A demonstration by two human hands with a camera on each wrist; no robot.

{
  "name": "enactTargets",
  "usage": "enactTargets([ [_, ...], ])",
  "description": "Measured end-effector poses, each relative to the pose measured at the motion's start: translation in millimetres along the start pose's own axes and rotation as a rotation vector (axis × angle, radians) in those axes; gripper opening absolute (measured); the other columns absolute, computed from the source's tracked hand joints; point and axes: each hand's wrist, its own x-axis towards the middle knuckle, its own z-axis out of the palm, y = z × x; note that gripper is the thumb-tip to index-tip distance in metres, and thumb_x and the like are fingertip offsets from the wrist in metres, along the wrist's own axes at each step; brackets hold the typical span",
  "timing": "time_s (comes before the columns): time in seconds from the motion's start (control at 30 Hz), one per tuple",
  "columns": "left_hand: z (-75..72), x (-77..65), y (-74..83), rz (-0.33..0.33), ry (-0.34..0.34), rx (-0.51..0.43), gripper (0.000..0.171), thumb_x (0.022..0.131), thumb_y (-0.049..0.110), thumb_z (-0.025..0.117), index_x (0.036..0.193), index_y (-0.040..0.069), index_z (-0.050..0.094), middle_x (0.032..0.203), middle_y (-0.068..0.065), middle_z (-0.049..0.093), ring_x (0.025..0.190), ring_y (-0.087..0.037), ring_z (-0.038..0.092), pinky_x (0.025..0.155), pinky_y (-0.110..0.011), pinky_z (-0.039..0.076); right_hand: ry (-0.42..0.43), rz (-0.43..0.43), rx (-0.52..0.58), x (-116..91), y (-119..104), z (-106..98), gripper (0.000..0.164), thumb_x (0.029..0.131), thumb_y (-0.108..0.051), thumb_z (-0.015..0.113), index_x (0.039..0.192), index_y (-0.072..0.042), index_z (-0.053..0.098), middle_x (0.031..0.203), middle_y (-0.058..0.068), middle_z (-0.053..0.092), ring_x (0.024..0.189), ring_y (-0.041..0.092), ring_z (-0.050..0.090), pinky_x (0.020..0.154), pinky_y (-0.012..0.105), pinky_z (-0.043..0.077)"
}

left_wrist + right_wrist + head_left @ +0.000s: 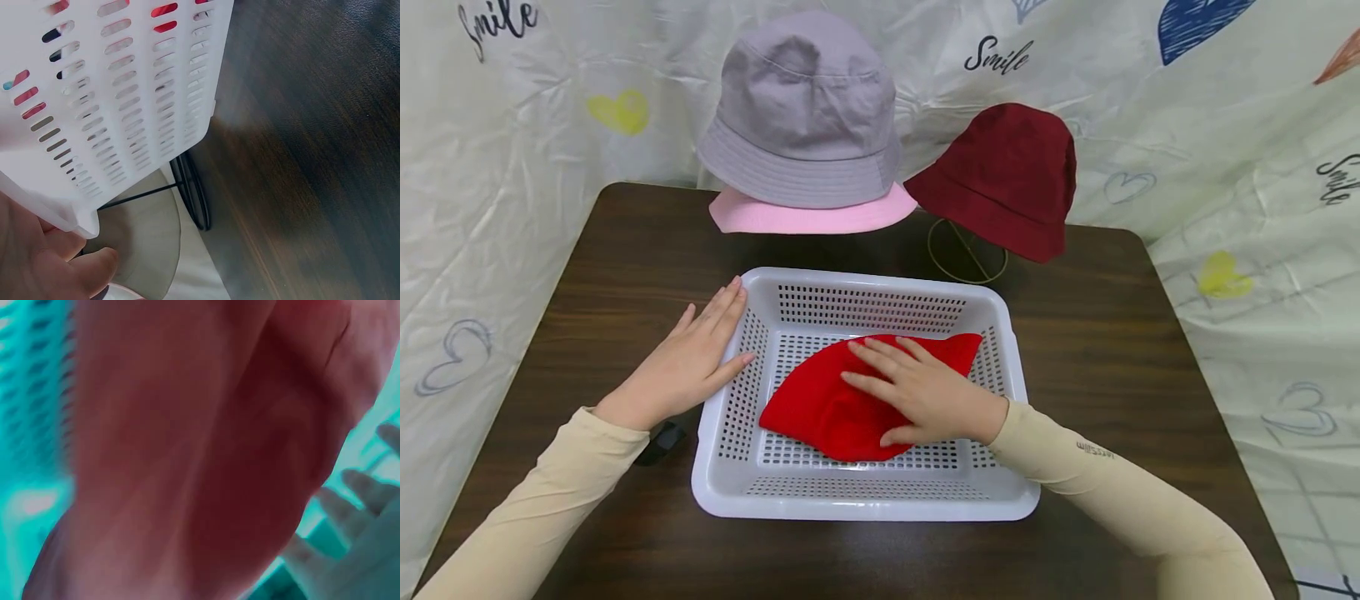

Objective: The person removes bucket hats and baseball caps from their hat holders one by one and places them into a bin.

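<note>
A white slotted plastic basket [865, 508] sits in the middle of the dark table. Inside it lies a red bucket hat [820, 392], folded flat. My right hand [917, 396] rests on the hat, its fingers spread and straight. My left hand [696, 354] rests on the basket's left rim, fingers extended and thumb reaching over the edge. In the left wrist view, fingers [94, 272] show below the rim beside the slotted outer wall. A blurred reddish surface fills most of the right wrist view.
Behind the basket, a lavender-grey bucket hat [808, 117] sits over a pink hat [820, 218]. To their right, a dark red bucket hat [1007, 179] tilts on a wire stand [966, 277]. A printed white cloth [1187, 167] hangs behind the wooden table [1112, 350].
</note>
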Motion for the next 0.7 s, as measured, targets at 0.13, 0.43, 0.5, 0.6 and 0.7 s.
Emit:
enactTargets([
  [0.13, 0.3, -0.4, 0.1, -0.007, -0.005, -0.011, 0.081, 0.093, 0.035, 0.054, 0.15, -0.002, 0.01, 0.157, -0.015, 0.005, 0.143, -0.034, 0.01, 0.105, -0.065, 0.016, -0.169, -0.075, 0.022, 13.3, -13.1, 9.5, 0.1, 0.077, -0.06, 0.065, 0.153, -0.017, 0.016, 0.158, 0.01, 0.006, 0.143, 0.03, 0.004, 0.11, 0.058, 0.008],
  [0.43, 1.1, -0.6, 2.3, -0.013, -0.004, -0.026, 0.082, 0.092, 0.036, 0.055, 0.15, -0.001, 0.011, 0.157, -0.015, 0.007, 0.142, -0.034, 0.011, 0.104, -0.065, 0.017, -0.396, 0.089, 0.116, 42.4, -25.1, 32.7, 0.098, 0.081, -0.065, 0.055, 0.153, -0.025, 0.001, 0.158, 0.003, -0.011, 0.144, 0.027, -0.005, 0.108, 0.062, 0.002],
  [0.5, 0.2, -1.1, 2.1, -0.013, -0.002, -0.026, 0.082, 0.092, 0.036, 0.055, 0.15, -0.001, 0.01, 0.157, -0.015, 0.006, 0.142, -0.035, 0.011, 0.104, -0.065, 0.017, -0.396, 0.122, 0.098, 49.3, -27.6, 34.4, 0.097, 0.081, -0.065, 0.055, 0.153, -0.026, 0.002, 0.158, 0.003, -0.01, 0.144, 0.027, -0.003, 0.107, 0.063, 0.003],
  [0.6, -0.4, -0.8, 1.5, -0.013, 0.003, -0.027, 0.083, 0.091, 0.036, 0.055, 0.15, 0.0, 0.01, 0.157, -0.015, 0.006, 0.142, -0.034, 0.011, 0.104, -0.065, 0.017, -0.378, 0.173, 0.054, 58.5, -29.4, 37.1, 0.093, 0.083, -0.066, 0.051, 0.152, -0.028, 0.002, 0.158, 0.002, -0.008, 0.144, 0.028, 0.0, 0.106, 0.065, 0.005],
  [0.7, -0.2, -0.1, 0.7, -0.013, 0.009, -0.027, 0.083, 0.091, 0.036, 0.056, 0.15, 0.0, 0.01, 0.157, -0.015, 0.006, 0.142, -0.035, 0.011, 0.104, -0.066, 0.017, -0.364, 0.213, 0.014, 64.2, -30.5, 39.4, 0.09, 0.084, -0.067, 0.047, 0.152, -0.03, 0.002, 0.159, 0.002, -0.007, 0.144, 0.027, 0.001, 0.106, 0.065, 0.006],
])
